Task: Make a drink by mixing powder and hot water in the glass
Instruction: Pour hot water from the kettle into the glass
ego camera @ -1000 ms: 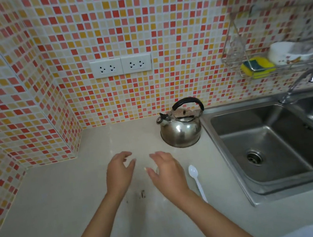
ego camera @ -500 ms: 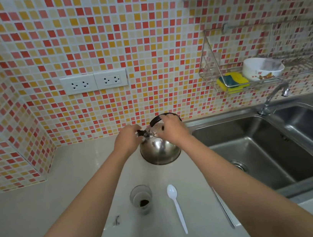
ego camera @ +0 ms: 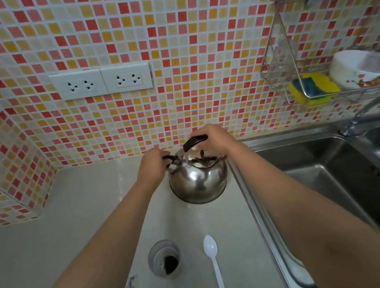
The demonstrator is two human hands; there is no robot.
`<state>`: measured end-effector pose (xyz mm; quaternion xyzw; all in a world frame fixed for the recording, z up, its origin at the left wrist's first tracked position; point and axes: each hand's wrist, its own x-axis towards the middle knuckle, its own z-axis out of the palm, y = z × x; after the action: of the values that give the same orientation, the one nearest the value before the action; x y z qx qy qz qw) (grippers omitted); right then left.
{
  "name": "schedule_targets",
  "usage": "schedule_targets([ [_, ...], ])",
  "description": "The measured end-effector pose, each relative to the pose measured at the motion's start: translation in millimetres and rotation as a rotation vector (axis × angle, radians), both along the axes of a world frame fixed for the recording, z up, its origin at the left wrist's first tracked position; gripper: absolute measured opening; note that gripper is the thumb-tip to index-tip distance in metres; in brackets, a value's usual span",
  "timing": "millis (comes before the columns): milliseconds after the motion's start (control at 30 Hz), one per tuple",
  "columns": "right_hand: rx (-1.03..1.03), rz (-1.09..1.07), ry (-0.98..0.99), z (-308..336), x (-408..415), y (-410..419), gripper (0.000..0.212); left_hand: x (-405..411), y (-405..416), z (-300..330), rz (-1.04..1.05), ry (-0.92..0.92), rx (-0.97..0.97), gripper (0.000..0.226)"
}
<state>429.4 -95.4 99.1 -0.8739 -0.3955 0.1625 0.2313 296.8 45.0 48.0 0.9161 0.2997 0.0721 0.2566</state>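
We see one glass [ego camera: 163, 259] standing upright on the tabletop [ego camera: 52, 248], near the front edge of the view, between our two forearms. A small dark heap of powder [ego camera: 170, 261] lies at its bottom. One white spoon [ego camera: 214, 262] lies flat just beside the glass on its right, bowl end away from us, not touching it.

Beyond the glass and well apart from it, one steel kettle [ego camera: 198, 179] sits on the tabletop, close to the tiled wall and just beside the sink rim. Our right hand [ego camera: 215, 138] is curled round the kettle's black handle [ego camera: 194, 141] from the right side. Our left hand [ego camera: 154, 164] is at the spout side of the kettle, fingers bent and pinching the black spout cap [ego camera: 169, 158].

To the right of the tabletop we count one sink [ego camera: 336, 184] with two basins and one tap [ego camera: 370, 111] behind it. Above the tap, one wire rack [ego camera: 289, 56] hangs on the wall; it carries one yellow sponge [ego camera: 313, 88] and one white bowl [ego camera: 364, 70], side by side. On the wall to the left, we count two socket plates [ego camera: 101, 82], touching each other.
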Motion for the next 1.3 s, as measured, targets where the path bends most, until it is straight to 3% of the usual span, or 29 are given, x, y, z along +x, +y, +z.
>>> schedule_targets([
  [133,0.109,-0.015,0.119,0,2,-3,0.041,0,-1,0,-0.005,0.005,0.015,0.019],
  [300,0.172,-0.008,0.127,-1,0,-4,0.037,-4,-4,11,-0.036,0.043,0.04,0.023],
  [500,0.264,0.011,0.121,33,-4,-17,0.035,-17,-9,49,-0.077,-0.045,0.066,0.025],
  [767,0.186,0.164,-0.003,91,-39,-46,0.037,-62,-37,102,-0.176,-0.038,0.13,0.032],
  [1300,-0.086,0.384,-0.224,98,-151,-89,0.032,-148,-100,83,-0.228,0.156,0.06,0.036],
])
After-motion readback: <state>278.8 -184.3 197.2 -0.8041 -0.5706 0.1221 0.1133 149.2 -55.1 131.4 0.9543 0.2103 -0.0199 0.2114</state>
